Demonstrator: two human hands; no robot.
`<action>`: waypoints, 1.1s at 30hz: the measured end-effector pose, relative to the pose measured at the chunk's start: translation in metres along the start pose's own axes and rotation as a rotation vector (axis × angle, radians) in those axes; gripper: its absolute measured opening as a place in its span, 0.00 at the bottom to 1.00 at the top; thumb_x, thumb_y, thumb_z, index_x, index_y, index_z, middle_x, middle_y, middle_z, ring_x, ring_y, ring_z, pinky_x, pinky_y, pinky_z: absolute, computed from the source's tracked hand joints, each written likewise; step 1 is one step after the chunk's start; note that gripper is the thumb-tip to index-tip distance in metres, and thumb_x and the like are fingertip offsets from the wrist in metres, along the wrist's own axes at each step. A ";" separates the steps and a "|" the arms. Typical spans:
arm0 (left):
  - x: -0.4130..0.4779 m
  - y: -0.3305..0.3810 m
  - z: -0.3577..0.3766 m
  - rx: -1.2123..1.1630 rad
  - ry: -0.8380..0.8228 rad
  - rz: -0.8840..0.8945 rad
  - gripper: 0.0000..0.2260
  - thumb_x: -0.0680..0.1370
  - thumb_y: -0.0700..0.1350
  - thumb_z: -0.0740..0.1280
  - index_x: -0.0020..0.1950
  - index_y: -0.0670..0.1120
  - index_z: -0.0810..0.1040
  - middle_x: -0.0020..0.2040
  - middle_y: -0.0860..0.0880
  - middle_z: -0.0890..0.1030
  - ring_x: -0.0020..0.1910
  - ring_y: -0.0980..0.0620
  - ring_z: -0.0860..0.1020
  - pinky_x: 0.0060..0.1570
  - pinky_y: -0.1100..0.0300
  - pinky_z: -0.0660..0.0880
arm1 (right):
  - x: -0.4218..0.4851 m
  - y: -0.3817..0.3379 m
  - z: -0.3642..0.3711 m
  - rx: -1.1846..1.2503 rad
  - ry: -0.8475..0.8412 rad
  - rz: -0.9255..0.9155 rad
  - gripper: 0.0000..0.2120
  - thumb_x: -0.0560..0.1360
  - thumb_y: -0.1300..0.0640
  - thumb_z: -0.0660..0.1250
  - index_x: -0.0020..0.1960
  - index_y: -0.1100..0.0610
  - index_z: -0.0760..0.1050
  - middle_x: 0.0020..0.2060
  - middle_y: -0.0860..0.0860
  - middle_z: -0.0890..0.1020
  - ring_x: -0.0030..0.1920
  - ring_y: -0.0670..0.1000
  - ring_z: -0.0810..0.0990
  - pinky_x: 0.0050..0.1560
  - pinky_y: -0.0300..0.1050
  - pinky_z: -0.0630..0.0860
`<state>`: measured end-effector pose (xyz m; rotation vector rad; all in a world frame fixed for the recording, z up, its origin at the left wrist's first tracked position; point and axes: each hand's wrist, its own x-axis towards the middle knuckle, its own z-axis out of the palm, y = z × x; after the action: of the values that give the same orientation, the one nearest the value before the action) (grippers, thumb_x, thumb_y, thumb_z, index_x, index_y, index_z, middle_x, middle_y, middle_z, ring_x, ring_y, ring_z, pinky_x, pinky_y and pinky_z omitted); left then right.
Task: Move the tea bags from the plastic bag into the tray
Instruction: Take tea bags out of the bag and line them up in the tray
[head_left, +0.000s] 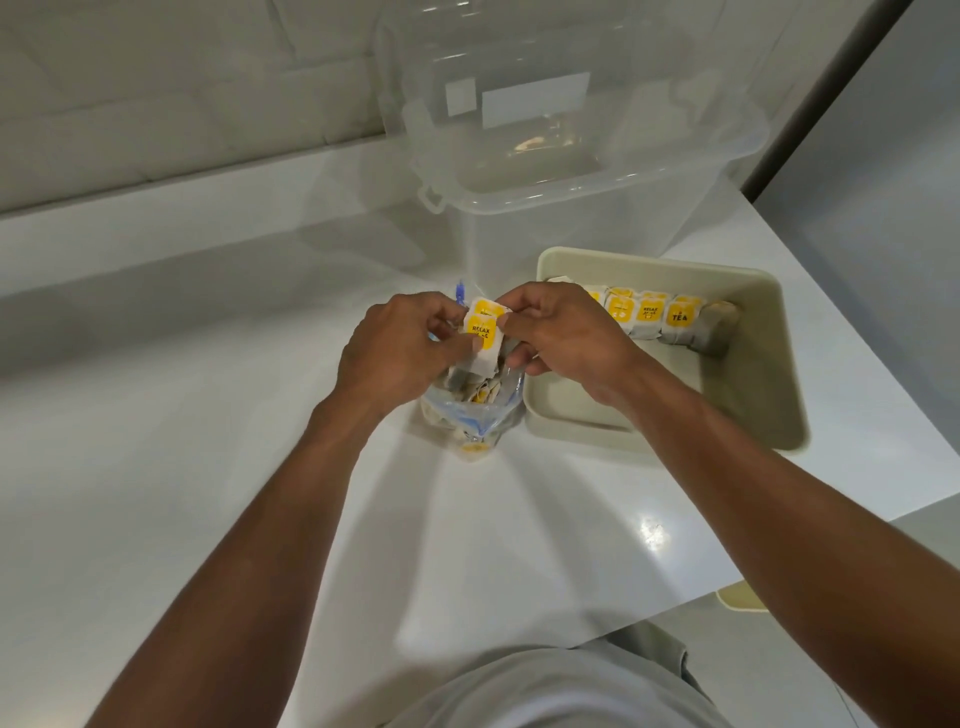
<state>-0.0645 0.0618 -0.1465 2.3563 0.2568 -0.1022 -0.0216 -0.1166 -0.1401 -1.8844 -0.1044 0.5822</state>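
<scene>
A: What does the head camera show?
B: The left hand (400, 348) and right hand (561, 338) both pinch a little stack of tea bags (480, 332) just above the plastic bag (472, 415).
A: And the tray (753, 395)?
B: Just beside the bag. A row of tea bags (654, 317) sits at its back.
A: What could go wrong?
B: If one hand lets go, the stack may fall apart onto the counter (208, 364).

The far side of the tray (748, 395) is filled by tea bags (652, 314), its near half is left bare, the way behind is blocked by a big clear box (561, 156), and the counter (182, 389) at the left is left open.
</scene>
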 end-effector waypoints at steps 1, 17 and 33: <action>0.000 0.000 0.000 0.028 0.005 0.003 0.10 0.72 0.55 0.75 0.52 0.55 0.83 0.44 0.58 0.83 0.46 0.56 0.81 0.46 0.55 0.78 | 0.000 0.000 -0.001 -0.005 0.015 -0.005 0.07 0.80 0.59 0.65 0.54 0.57 0.80 0.39 0.54 0.85 0.32 0.46 0.82 0.30 0.36 0.76; 0.010 0.013 0.003 -0.435 0.007 -0.112 0.02 0.78 0.43 0.70 0.47 0.46 0.81 0.43 0.51 0.83 0.33 0.53 0.81 0.34 0.61 0.78 | 0.004 0.008 -0.010 -0.062 0.176 -0.027 0.05 0.76 0.57 0.68 0.50 0.54 0.81 0.40 0.50 0.85 0.31 0.45 0.79 0.33 0.41 0.76; 0.013 0.021 0.001 -0.519 -0.100 -0.135 0.01 0.80 0.44 0.68 0.50 0.49 0.78 0.40 0.49 0.81 0.31 0.56 0.77 0.25 0.68 0.68 | 0.001 0.004 -0.016 0.144 0.150 -0.074 0.07 0.77 0.54 0.70 0.50 0.57 0.81 0.35 0.48 0.81 0.35 0.46 0.80 0.36 0.40 0.77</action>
<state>-0.0467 0.0482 -0.1348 1.8125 0.3470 -0.1929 -0.0142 -0.1316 -0.1402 -1.7697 -0.0335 0.3863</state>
